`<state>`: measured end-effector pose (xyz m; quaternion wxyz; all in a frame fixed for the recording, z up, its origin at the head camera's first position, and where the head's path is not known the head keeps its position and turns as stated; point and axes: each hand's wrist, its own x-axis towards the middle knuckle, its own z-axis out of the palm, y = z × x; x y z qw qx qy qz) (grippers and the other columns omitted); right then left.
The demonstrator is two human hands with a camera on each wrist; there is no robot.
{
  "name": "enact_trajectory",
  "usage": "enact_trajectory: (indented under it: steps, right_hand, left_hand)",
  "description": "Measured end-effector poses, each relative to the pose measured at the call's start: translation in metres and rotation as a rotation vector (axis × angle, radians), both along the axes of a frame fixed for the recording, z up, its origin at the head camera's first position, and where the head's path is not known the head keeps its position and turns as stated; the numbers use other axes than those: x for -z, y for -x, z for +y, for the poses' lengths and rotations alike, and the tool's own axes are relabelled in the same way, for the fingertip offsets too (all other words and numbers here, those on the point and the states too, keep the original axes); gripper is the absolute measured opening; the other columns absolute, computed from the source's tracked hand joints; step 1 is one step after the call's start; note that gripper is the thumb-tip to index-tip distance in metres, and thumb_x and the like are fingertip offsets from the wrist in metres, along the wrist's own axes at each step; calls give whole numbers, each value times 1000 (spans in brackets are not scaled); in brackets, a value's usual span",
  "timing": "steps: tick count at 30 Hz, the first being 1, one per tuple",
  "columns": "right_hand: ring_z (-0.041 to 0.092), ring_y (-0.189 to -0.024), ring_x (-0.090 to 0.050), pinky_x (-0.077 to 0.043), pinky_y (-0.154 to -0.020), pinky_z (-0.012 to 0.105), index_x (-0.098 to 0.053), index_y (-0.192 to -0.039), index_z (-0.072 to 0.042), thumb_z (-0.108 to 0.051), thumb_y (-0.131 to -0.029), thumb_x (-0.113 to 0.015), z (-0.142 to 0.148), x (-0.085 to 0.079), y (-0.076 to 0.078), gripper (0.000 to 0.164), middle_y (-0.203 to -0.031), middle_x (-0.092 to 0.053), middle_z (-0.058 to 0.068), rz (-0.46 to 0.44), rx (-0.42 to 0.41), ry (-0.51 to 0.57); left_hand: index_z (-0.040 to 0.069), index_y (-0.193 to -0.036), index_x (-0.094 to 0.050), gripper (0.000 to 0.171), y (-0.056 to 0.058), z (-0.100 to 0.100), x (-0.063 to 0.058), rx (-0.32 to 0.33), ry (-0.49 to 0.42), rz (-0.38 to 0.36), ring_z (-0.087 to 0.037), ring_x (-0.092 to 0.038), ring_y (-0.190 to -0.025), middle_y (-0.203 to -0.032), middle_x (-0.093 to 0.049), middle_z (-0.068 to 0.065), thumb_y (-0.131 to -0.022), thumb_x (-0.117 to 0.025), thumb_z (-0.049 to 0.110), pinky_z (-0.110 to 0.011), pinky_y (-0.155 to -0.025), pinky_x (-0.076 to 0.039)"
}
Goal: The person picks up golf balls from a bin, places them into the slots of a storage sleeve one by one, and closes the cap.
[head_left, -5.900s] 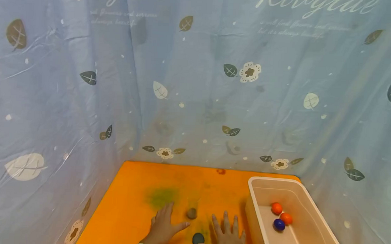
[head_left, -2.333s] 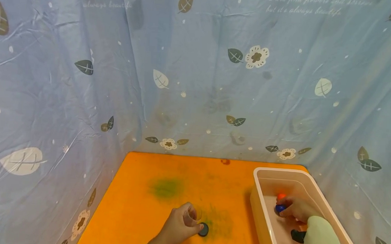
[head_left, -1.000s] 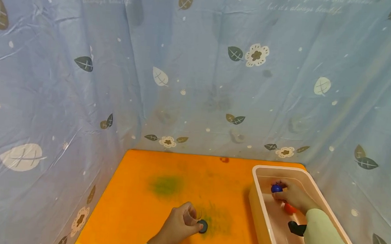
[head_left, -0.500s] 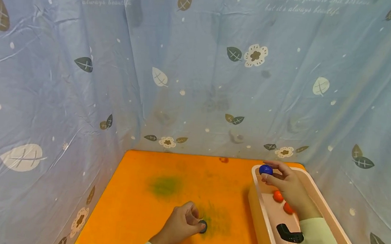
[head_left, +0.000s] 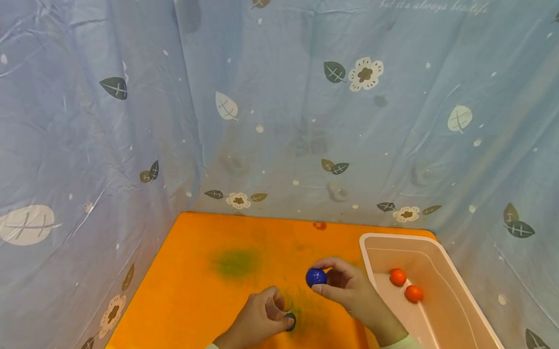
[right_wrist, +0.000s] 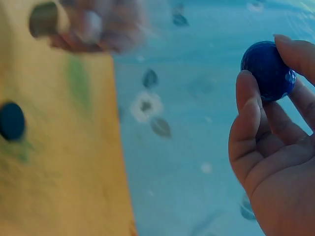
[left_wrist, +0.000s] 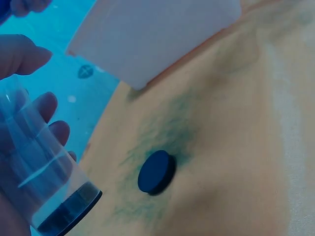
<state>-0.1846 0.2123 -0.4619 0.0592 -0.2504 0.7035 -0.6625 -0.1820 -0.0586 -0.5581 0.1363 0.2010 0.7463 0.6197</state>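
My left hand (head_left: 255, 321) grips a clear plastic jar (left_wrist: 42, 164) with a dark bottom, held above the orange table. It stands tilted in the left wrist view. Beside it on the table lies a round dark lid (left_wrist: 156, 172), partly covered by my left thumb in the head view. My right hand (head_left: 356, 297) pinches a shiny blue ball (head_left: 316, 277) between thumb and fingertips, over the table between the jar and the tub. The right wrist view also shows the blue ball (right_wrist: 268, 71) at the fingertips.
A pale pink plastic tub (head_left: 371, 253) stands at the right, with two orange balls (head_left: 414, 293) on its floor. The orange table (head_left: 200, 233) has green smudges. A blue patterned curtain (head_left: 282, 116) closes off the back and sides.
My right hand has picked the blue ball out of the tub and carried it left over the rim. My left hand, open earlier, took hold of the jar and has stayed nearly still.
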Motion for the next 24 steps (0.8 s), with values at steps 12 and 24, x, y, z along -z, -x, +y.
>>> enact_trajectory:
  steps: [12,24]
  right_hand:
    - [24,-103,-70,-60,-88,36,-70,-139,-5,0,-105,-72,-44,39,-13,35,-133,-66,25,14,-129,26]
    - [20,-88,-67,-60,-75,32,-68,-139,-2,-5,-106,-72,-44,46,-13,34,-132,-67,22,-16,-111,-9]
  left_hand:
    - [7,-122,-68,28,-6,1,10,85,-161,64,-23,-78,-97,-114,-77,-3,-98,-81,8,-33,-82,-63]
    - [13,-106,-65,21,-5,1,12,39,-26,184,-8,-68,-73,-92,-74,6,-95,-83,12,-27,-67,-59]
